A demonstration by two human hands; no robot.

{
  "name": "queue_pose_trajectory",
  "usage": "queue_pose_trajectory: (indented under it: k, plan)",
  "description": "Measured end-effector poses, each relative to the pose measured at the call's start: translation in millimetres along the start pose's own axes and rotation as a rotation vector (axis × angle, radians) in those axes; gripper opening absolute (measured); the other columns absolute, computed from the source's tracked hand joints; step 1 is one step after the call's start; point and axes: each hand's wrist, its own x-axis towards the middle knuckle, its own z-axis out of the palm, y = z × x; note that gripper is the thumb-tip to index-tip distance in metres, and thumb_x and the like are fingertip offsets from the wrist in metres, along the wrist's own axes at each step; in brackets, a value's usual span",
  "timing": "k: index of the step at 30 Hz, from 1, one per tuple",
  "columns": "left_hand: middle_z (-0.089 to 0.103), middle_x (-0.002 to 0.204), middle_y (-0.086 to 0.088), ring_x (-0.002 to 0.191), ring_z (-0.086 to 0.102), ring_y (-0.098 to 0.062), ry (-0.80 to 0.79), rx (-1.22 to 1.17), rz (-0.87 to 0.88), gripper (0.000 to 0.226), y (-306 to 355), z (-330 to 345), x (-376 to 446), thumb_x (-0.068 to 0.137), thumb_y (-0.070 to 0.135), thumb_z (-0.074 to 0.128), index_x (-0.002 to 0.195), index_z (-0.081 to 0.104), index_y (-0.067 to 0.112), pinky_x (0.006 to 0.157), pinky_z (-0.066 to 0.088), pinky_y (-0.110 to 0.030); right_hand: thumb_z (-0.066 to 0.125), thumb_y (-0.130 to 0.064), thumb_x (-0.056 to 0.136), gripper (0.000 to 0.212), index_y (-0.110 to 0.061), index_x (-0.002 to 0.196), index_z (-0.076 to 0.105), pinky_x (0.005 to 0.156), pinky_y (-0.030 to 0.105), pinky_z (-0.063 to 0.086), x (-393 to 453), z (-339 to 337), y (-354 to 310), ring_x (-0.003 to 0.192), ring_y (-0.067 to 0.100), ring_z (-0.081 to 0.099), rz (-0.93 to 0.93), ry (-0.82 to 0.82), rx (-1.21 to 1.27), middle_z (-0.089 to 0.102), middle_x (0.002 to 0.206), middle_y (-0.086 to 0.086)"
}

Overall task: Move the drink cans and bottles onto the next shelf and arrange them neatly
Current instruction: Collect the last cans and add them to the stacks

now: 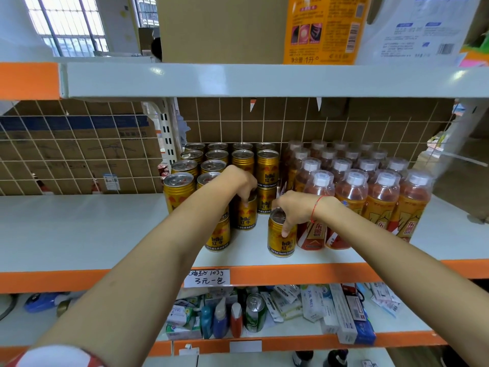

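On the left, the white shelf board of the neighbouring bay lies bare as far as the frame shows, backed by a wire grid with cardboard boxes behind it. If that bay is the next shelf the task means, nothing has reached it yet, and nearly the whole job is still ahead.

Right of the upright post stands the block of gold cans, packed in rows running from far to near and stacked two high in places. The left hand reaches over this block, fingers curled downward onto the top of a gold can in the middle, which stands on the board in a gap among the stacks. It appears to pinch the can's rim from above, though the fingertips are partly hidden behind the can's edge.

Just right and nearer, the right hand, a red string round its wrist, grips the front can from above, thumb and fingers curled round its top, the forefinger running down its side. That can stands upright near the shelf's front edge, just beside the bottles.

Further right, the white-capped bottles of reddish drink fill the rest of the bay in tidy rows, untouched. Judging by this, both hands are taking one can each, with the remaining cans and all bottles left to move.
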Motion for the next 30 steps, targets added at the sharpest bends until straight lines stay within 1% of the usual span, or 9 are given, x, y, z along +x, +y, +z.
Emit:
queue_pose_trajectory:
  k: [3,7,9,12,18,23,26,30]
  plan:
    - [0.046,0.141,-0.009,0.122,0.049,-0.027,-0.006,0.009,0.005,0.068,1,1,0,0.088,0.035,0.064,0.145,0.035,0.012,0.093,0.047,-0.035,0.079,-0.032,0.073,0.074,-0.01,0.135,0.045,0.084,0.031,0.049,1,0,0,0.111,0.027,0.054,0.001,0.0,0.003,0.054,0.126,0.011]
    - [0.045,0.141,-0.009,0.122,0.049,-0.027,-0.012,0.017,0.007,0.067,3,0,0,0.088,0.032,0.064,0.145,0.035,0.012,0.09,0.046,-0.034,0.078,-0.031,0.074,0.073,-0.009,0.135,0.045,0.083,0.029,0.047,0,-1,0,0.111,0.026,0.054,0.004,-0.002,0.012,0.054,0.126,0.01]
    - [0.045,0.141,-0.01,0.123,0.049,-0.027,-0.015,0.022,0.008,0.067,3,-1,1,0.088,0.032,0.065,0.145,0.034,0.012,0.092,0.046,-0.034,0.078,-0.032,0.073,0.07,-0.008,0.132,0.048,0.085,0.032,0.05,1,-1,0,0.108,0.027,0.056,0.007,0.001,0.005,0.057,0.122,0.011]
    - [0.043,0.142,-0.01,0.124,0.047,-0.028,-0.023,0.015,0.004,0.069,1,0,1,0.088,0.03,0.065,0.146,0.032,0.013,0.093,0.046,-0.035,0.078,-0.032,0.073,0.062,-0.008,0.124,0.053,0.081,0.034,0.052,7,1,0,0.102,0.026,0.058,0.022,0.026,-0.017,0.06,0.116,0.011]
    - [0.041,0.144,-0.008,0.127,0.045,-0.027,-0.019,0.032,0.022,0.071,-4,0,3,0.086,0.032,0.067,0.146,0.033,0.014,0.099,0.046,-0.038,0.08,-0.032,0.072,0.062,-0.006,0.122,0.056,0.082,0.034,0.053,30,-2,1,0.101,0.027,0.06,0.06,0.074,-0.04,0.06,0.116,0.012]
    - [0.044,0.142,-0.007,0.126,0.046,-0.026,-0.027,0.039,0.036,0.073,-6,-4,4,0.083,0.035,0.07,0.144,0.037,0.013,0.097,0.047,-0.039,0.082,-0.028,0.07,0.067,-0.004,0.126,0.054,0.09,0.037,0.052,50,-4,2,0.107,0.03,0.059,0.093,0.082,0.015,0.059,0.12,0.015]
    - [0.047,0.14,-0.007,0.124,0.048,-0.025,-0.015,0.045,0.025,0.071,-5,-3,6,0.082,0.036,0.071,0.142,0.04,0.011,0.097,0.047,-0.037,0.081,-0.028,0.07,0.066,-0.005,0.126,0.054,0.09,0.035,0.052,55,-8,7,0.106,0.028,0.06,0.106,0.048,0.069,0.06,0.12,0.014]
    - [0.048,0.138,-0.007,0.123,0.049,-0.025,-0.018,0.044,0.016,0.07,-7,-1,8,0.082,0.038,0.071,0.14,0.043,0.011,0.097,0.047,-0.039,0.08,-0.024,0.071,0.052,-0.003,0.115,0.061,0.082,0.029,0.051,55,-15,11,0.101,0.025,0.061,0.15,0.027,0.138,0.064,0.111,0.011]
